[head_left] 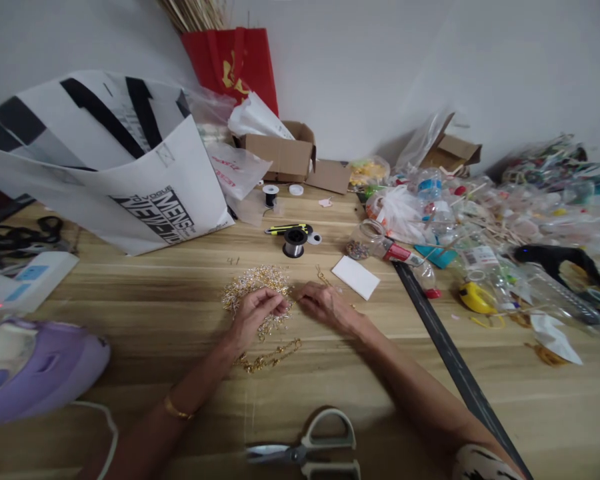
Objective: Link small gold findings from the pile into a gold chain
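The table carries the work: a flat surface in streaked wood grain, crossed at right by a dark strip. Far left stands a bag, white with black print, its mouth gaping. Near left is a purple appliance with a smooth, rounded shell. At the near edge lie scissors, with metal blades and pale looped handles.

The work centres on the bead pile, mid-table: a loose, prickly-looking heap of gold and clear pieces. The left hand is over its near right part, thumb and fingers drawn together. The right hand is just right of the pile, fingers curled and closed. Whether either hand grips a piece cannot be told; the fingertips are too small and partly hidden.

The step in hand appears to be fine fingertip handling of the pieces. The next move calls for a light, exact pinch and steady wrists, as loose pieces can scatter.

Near the pile lies a chain, gold, slack and knobbly. Beyond the right hand is a white card, flat and rectangular. Farther off stands a spool with black round flanges, wound with a fine, shiny strand.
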The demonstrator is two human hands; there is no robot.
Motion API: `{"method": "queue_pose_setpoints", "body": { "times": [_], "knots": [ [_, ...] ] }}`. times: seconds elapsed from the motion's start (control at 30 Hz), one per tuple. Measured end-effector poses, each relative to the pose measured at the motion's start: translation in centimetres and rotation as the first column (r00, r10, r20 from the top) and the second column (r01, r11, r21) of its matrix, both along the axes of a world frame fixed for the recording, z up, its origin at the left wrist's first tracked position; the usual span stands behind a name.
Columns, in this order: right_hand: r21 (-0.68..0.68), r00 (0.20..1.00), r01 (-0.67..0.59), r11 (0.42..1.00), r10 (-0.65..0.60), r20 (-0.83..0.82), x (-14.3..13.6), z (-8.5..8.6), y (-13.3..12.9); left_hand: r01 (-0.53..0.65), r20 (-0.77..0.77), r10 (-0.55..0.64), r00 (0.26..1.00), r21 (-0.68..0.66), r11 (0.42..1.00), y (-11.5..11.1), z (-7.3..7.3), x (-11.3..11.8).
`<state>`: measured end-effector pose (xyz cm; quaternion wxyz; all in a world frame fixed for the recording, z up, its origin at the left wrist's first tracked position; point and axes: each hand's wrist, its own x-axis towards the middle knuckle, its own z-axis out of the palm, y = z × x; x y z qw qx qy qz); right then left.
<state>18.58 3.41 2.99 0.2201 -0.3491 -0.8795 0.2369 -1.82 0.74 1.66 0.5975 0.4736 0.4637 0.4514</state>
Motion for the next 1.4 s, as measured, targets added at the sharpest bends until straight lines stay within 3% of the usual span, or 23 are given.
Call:
{"method": "queue_pose_setpoints", "body": {
  "times": [0.2, 0.33, 0.5, 0.73, 1.07, 1.27, 1.4],
  "knots": [
    [0.003, 0.998, -0.043, 0.999, 0.044, -0.043, 0.1, 0.1, 0.3, 0.002, -0.044, -0.001, 0.999, 0.032, 0.999, -0.1, 1.1, 0.2],
    [-0.136, 0.988, -0.016, 0.991, -0.004, -0.151, 0.2, -0.3, 0.4, 0.045, -0.050, -0.041, 0.998, 0.066, 0.997, -0.1, 1.2, 0.4],
    [-0.358, 0.962, 0.008, 0.934, -0.105, -0.252, 0.2, -0.4, 0.5, 0.181, -0.058, -0.179, 0.982, 0.031, 0.983, -0.1, 0.7, 0.9],
    [-0.474, 0.938, -0.035, 0.880, -0.135, -0.320, 0.1, 0.1, 0.4, 0.249, -0.024, -0.249, 0.968, 0.009, 0.968, -0.6, 0.6, 1.1],
    [-0.399, 0.938, 0.142, 0.906, -0.252, -0.237, 1.2, -1.5, 1.7, 0.257, 0.048, -0.254, 0.966, -0.091, 0.962, -0.7, 0.2, 0.8],
    [-0.225, 0.961, 0.182, 0.957, -0.222, -0.167, 1.3, -0.8, 1.3, 0.219, 0.030, -0.217, 0.976, -0.094, 0.971, -0.7, 0.6, 0.7],
    [-0.237, 0.973, 0.163, 0.958, -0.195, -0.119, 0.8, 0.2, 0.4, 0.200, -0.020, -0.203, 0.979, -0.098, 0.975, -0.8, 0.7, 0.8]
  ]
}}
